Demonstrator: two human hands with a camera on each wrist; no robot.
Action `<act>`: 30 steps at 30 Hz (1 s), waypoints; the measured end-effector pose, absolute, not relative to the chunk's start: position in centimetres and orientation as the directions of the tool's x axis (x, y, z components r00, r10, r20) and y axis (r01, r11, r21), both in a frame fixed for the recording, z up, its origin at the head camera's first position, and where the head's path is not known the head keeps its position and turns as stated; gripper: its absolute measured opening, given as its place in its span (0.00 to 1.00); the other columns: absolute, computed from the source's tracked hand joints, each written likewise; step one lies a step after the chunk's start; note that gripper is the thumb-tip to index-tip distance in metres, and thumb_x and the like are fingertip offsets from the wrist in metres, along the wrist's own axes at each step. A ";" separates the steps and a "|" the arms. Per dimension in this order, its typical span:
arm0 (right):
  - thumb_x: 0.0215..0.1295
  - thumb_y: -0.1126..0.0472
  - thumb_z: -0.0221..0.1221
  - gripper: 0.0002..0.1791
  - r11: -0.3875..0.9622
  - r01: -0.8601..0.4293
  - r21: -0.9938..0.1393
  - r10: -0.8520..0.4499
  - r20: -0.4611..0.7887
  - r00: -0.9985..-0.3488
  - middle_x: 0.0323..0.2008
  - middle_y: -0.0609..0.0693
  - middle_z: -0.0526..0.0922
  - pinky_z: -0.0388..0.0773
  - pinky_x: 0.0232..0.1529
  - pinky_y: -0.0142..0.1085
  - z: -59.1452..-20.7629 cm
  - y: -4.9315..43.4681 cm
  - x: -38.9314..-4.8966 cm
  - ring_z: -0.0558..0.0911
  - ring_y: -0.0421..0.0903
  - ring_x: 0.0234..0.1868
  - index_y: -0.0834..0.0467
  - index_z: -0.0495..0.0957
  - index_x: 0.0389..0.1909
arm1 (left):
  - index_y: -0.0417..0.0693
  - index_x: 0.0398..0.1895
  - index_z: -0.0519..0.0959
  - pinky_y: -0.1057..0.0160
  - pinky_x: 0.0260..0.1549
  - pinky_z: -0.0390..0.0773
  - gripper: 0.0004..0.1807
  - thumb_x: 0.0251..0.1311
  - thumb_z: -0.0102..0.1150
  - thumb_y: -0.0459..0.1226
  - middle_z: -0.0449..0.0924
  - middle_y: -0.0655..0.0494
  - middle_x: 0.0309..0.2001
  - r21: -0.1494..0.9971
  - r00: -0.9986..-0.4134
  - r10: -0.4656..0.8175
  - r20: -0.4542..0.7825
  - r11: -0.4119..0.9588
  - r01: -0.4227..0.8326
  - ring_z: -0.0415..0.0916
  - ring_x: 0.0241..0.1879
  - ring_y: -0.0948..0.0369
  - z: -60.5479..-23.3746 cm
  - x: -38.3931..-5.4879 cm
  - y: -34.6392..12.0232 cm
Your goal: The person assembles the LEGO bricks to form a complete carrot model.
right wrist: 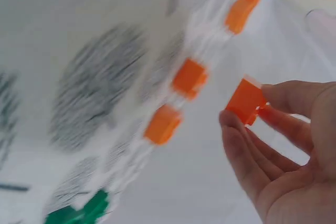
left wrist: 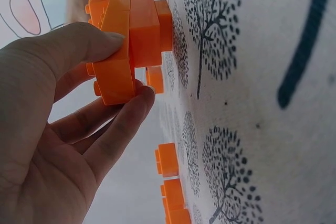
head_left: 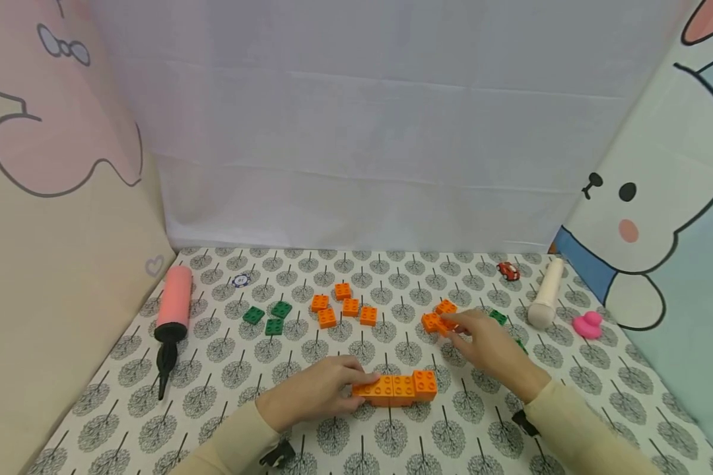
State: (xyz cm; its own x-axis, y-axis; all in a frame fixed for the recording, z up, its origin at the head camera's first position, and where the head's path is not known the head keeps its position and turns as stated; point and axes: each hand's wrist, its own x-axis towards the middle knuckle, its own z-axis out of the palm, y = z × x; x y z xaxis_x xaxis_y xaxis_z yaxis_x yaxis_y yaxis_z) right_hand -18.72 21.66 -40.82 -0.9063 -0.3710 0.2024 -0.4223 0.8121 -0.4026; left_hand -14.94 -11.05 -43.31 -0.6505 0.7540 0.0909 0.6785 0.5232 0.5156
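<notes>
My left hand [head_left: 323, 389] grips the left end of a joined row of orange toy building blocks [head_left: 403, 388], low over the cloth at the front middle. One block stands higher at the row's right end. In the left wrist view, thumb and fingers pinch this orange assembly [left wrist: 118, 77], with more blocks stuck on its underside. To the right, my right hand [head_left: 484, 340] pinches a single orange block [right wrist: 245, 100] between thumb and fingertips, raised off the cloth. Two loose orange blocks [head_left: 446, 307] lie beside it. The right wrist view is partly blurred.
Several orange blocks [head_left: 350, 307] lie at the centre, with green blocks [head_left: 274, 326] left of them and others [head_left: 498, 317] behind the right hand. A pink pump [head_left: 175, 297] lies far left. Right: a red toy car [head_left: 508, 271], white cylinder [head_left: 545, 297] and pink duck [head_left: 588, 325].
</notes>
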 end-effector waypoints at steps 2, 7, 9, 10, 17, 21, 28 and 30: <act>0.66 0.62 0.64 0.18 0.764 -0.513 -0.391 -0.440 0.265 -0.858 0.46 0.49 0.83 0.83 0.41 0.41 -40.4 20.9 -17.9 0.83 0.47 0.43 0.57 0.81 0.57 | 0.55 0.63 0.77 0.79 0.35 0.76 0.25 0.61 0.65 0.38 0.80 0.62 0.46 0.520 -0.653 0.752 0.088 0.525 0.674 0.74 0.35 0.71 -43.3 -14.9 -11.0; 0.64 0.64 0.65 0.20 0.606 -0.702 -0.374 -0.616 0.339 -0.712 0.50 0.48 0.83 0.85 0.43 0.38 -39.9 19.4 -16.3 0.83 0.45 0.46 0.53 0.81 0.58 | 0.54 0.63 0.77 0.79 0.35 0.76 0.25 0.60 0.65 0.38 0.81 0.62 0.46 0.524 -0.653 0.752 0.086 0.523 0.672 0.74 0.35 0.71 -43.3 -15.0 -11.0; 0.65 0.64 0.65 0.21 0.562 -0.738 -0.374 -0.659 0.337 -0.673 0.52 0.48 0.83 0.85 0.45 0.38 -39.8 19.0 -15.8 0.83 0.46 0.49 0.52 0.81 0.59 | 0.54 0.63 0.77 0.79 0.36 0.76 0.25 0.60 0.65 0.38 0.81 0.61 0.47 0.523 -0.649 0.755 0.088 0.520 0.676 0.74 0.36 0.71 -43.3 -15.0 -11.0; 0.65 0.63 0.64 0.21 0.544 -0.751 -0.375 -0.677 0.333 -0.657 0.52 0.48 0.82 0.84 0.44 0.37 -39.9 18.8 -15.7 0.83 0.46 0.49 0.52 0.81 0.59 | 0.54 0.63 0.78 0.79 0.36 0.76 0.25 0.61 0.65 0.38 0.81 0.61 0.47 0.523 -0.648 0.756 0.089 0.518 0.677 0.74 0.36 0.71 -43.3 -15.0 -11.0; 0.66 0.63 0.64 0.21 0.438 -0.821 -0.367 -0.762 0.334 -0.555 0.52 0.49 0.82 0.82 0.39 0.29 -40.3 18.0 -15.4 0.82 0.41 0.43 0.53 0.81 0.59 | 0.54 0.62 0.78 0.79 0.34 0.76 0.25 0.60 0.66 0.37 0.81 0.63 0.46 0.528 -0.647 0.757 0.092 0.513 0.676 0.74 0.35 0.70 -43.4 -15.1 -11.0; 0.65 0.61 0.64 0.19 0.408 -0.862 -0.301 -0.797 0.343 -0.498 0.52 0.50 0.83 0.83 0.46 0.32 -40.7 17.9 -15.3 0.83 0.43 0.47 0.54 0.82 0.57 | 0.54 0.62 0.78 0.79 0.36 0.76 0.25 0.60 0.66 0.37 0.81 0.62 0.46 0.521 -0.646 0.758 0.096 0.514 0.681 0.74 0.36 0.71 -43.5 -15.1 -11.0; 0.64 0.60 0.65 0.19 0.403 -0.878 -0.257 -0.806 0.355 -0.474 0.50 0.47 0.84 0.83 0.49 0.34 -40.9 18.1 -15.2 0.83 0.42 0.48 0.52 0.83 0.56 | 0.55 0.62 0.79 0.80 0.33 0.75 0.25 0.59 0.66 0.37 0.80 0.64 0.44 0.513 -0.644 0.756 0.114 0.510 0.690 0.74 0.33 0.70 -43.5 -15.1 -11.0; 0.64 0.59 0.65 0.18 0.397 -0.882 -0.255 -0.811 0.352 -0.467 0.50 0.45 0.84 0.83 0.48 0.34 -40.8 18.2 -15.2 0.82 0.41 0.48 0.52 0.83 0.55 | 0.55 0.62 0.79 0.80 0.33 0.75 0.25 0.59 0.66 0.37 0.80 0.64 0.45 0.512 -0.646 0.755 0.113 0.513 0.689 0.74 0.33 0.70 -43.5 -15.1 -11.0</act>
